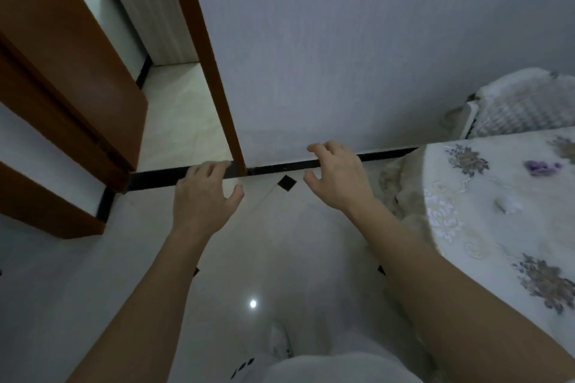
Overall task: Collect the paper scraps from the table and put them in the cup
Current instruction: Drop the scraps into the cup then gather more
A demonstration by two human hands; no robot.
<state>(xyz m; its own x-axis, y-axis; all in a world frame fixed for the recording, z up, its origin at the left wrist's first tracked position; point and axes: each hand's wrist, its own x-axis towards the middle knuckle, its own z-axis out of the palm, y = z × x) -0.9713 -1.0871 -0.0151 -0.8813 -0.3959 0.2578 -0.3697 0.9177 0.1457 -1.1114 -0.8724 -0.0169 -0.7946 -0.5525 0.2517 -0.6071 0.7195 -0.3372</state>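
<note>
Hands — left hand [203,196], right hand [337,179] — stretch forward, palms down; fingers loosely curled, holding nothing.

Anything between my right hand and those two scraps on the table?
Nothing visible does. The right hand is over the floor, left of the table, holding nothing. The purple scrap and white scrap lie uncovered on it. No cup is in view, so the way there cannot be judged.

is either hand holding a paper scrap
No: the left hand and right hand hang empty over the floor, while a purple scrap and a white scrap lie on the table.
</note>
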